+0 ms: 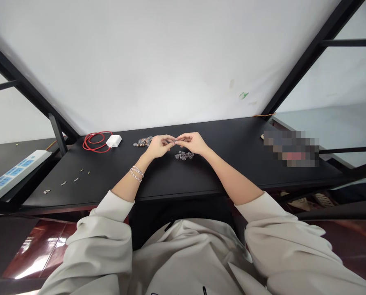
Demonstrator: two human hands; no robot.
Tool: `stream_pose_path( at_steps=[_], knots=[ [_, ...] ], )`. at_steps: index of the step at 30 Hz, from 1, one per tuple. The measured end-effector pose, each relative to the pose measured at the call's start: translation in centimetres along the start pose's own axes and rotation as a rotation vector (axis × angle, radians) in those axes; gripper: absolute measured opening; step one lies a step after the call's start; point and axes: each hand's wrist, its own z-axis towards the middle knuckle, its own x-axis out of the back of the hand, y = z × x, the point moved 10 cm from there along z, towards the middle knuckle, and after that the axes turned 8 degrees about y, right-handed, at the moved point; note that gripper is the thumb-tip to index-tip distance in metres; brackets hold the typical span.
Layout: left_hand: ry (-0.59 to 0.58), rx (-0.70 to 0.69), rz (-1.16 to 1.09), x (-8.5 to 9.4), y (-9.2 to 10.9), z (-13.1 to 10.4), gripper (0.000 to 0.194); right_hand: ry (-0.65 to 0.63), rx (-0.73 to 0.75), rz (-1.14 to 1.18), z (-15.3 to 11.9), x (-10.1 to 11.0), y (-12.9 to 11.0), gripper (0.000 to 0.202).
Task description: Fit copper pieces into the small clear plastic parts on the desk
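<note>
Above the black tabletop point(170, 184), my left hand point(160, 146) and my right hand point(195, 143) meet fingertip to fingertip. Both are closed in a pinch; a tiny part may sit between the tips, too small to make out. Just below and beside my right hand lies a small heap of clear, shiny little pieces point(183, 155). Partly hidden behind my left hand is another pile of clear and copper-coloured small pieces point(142, 142). A silvery bracelet point(136, 173) circles my left wrist.
A white charger plug point(114, 141) with a coiled red cable point(92, 143) lies at the back left. Several tiny scraps point(76, 179) are scattered nearer the front left. A white power strip point(19, 172) is beyond the black frame point(58, 133). A pixelated object point(290, 147) lies right.
</note>
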Motion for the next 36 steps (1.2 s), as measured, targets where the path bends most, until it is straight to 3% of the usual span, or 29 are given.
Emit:
stream_pose_path(
  at_steps=[3, 8, 10, 12, 15, 18, 21, 31, 33, 36],
  knots=[
    [0.077, -0.017, 0.079, 2.3, -0.2, 0.5, 0.03, 0.013, -0.008, 0.014, 0.0, 0.1, 0.0, 0.033],
    [0.303, 0.041, 0.115, 9.0, -1.9, 1.3, 0.03, 0.035, -0.045, -0.054, 0.0, 0.3, 0.4, 0.032],
    [0.387, 0.074, 0.09, 10.6, -2.5, 1.1, 0.031, 0.048, -0.05, -0.083, 0.0, 0.4, 0.5, 0.033],
    [0.364, 0.08, 0.094, 9.6, -2.4, 0.7, 0.031, 0.044, -0.062, -0.052, -0.1, 0.2, 0.6, 0.036],
    [0.206, 0.008, 0.186, 4.8, -0.7, -0.1, 0.026, 0.001, -0.078, 0.038, -0.2, -0.4, 0.7, 0.041],
    [0.09, -0.016, 0.25, 0.4, 0.5, -0.9, 0.021, -0.032, -0.096, 0.011, -0.2, -0.5, 1.0, 0.032],
    [0.057, -0.01, 0.276, -1.1, 0.8, -1.2, 0.019, -0.028, -0.128, -0.039, -0.2, 0.0, 1.4, 0.028],
    [0.02, -0.091, 0.382, -0.5, 1.4, -1.1, 0.024, -0.109, -0.124, -0.036, -0.9, -0.8, 0.7, 0.028],
    [0.06, -0.096, 0.383, 1.0, 1.2, -0.5, 0.024, -0.082, -0.127, -0.079, -0.7, -0.3, 0.9, 0.026],
    [0.256, -0.004, 0.399, 6.5, -1.0, 0.3, 0.02, -0.021, -0.13, -0.166, -0.4, 0.7, 1.1, 0.023]
  ],
)
